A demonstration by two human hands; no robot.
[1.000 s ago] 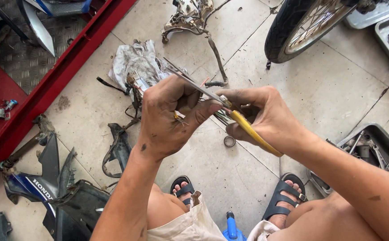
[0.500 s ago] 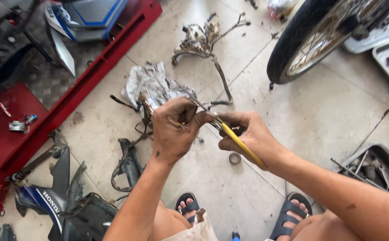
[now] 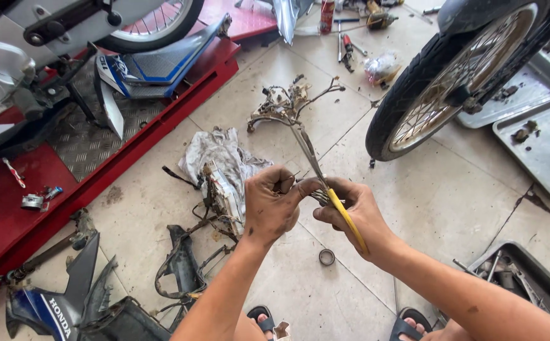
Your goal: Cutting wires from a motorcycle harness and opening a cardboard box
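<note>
- The left hand (image 3: 270, 205), grimy and greasy, was clenched around a small dark part (image 3: 283, 184) above the tiled floor (image 3: 439, 208).
- The right hand (image 3: 354, 215) grasped yellow-handled pliers (image 3: 325, 183), their long metal nose pointing away from the person, a coiled spring (image 3: 318, 197) pinched beside the handle.
- A small metal ring (image 3: 326, 257) lay on the pale, scuffed tiles just below the hands.
- A crumpled grey rag (image 3: 215, 155) lay left of the hands, with a boxy part (image 3: 223, 192) and tangled wires on it.
- A black plastic panel (image 3: 180, 265) curled nearer the lower left.
- Farther off, a bent wire harness (image 3: 287, 104) sprawled on the tiles.
- A spoked wheel (image 3: 432, 88) with a ribbed rubber tyre stood at the upper right.
- A red ramp (image 3: 161, 126) with ridged metal plate ran along the left edge.
</note>
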